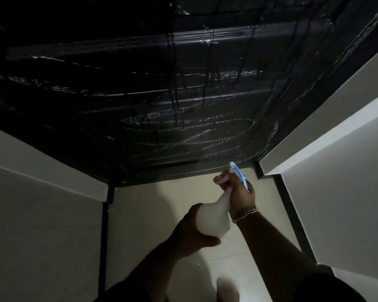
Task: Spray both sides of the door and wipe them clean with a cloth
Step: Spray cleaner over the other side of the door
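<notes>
Two hands hold one spray bottle [214, 216] in the lower middle of a dim frame, seen from above. The bottle has a pale, translucent, rounded body and a blue and white spray head that points up and away toward the bottom of the door. The left hand [193, 233] cups the underside of the bottle's wide body, thumb wrapped around its near side. The right hand [238, 192] grips the narrow neck, fingers curled around the pink trigger, and a chain bracelet [248, 214] circles that wrist. Both forearms reach in from the bottom edge of the frame. The door [162, 94] is black and panelled, filling the upper half of the frame from left to right, and its glossy surface is covered with whitish streaks and drip lines, thickest in the lower right panel just above the spray head. Pale walls [42, 214] stand on the left and right sides of the frame, each ending in a dark door frame strip. A cream tiled floor [153, 210] lies between the walls, beneath the hands. Dark clothing shows at the bottom edge, and a blurred pale shape sits near the bottom centre; what it is cannot be told.
</notes>
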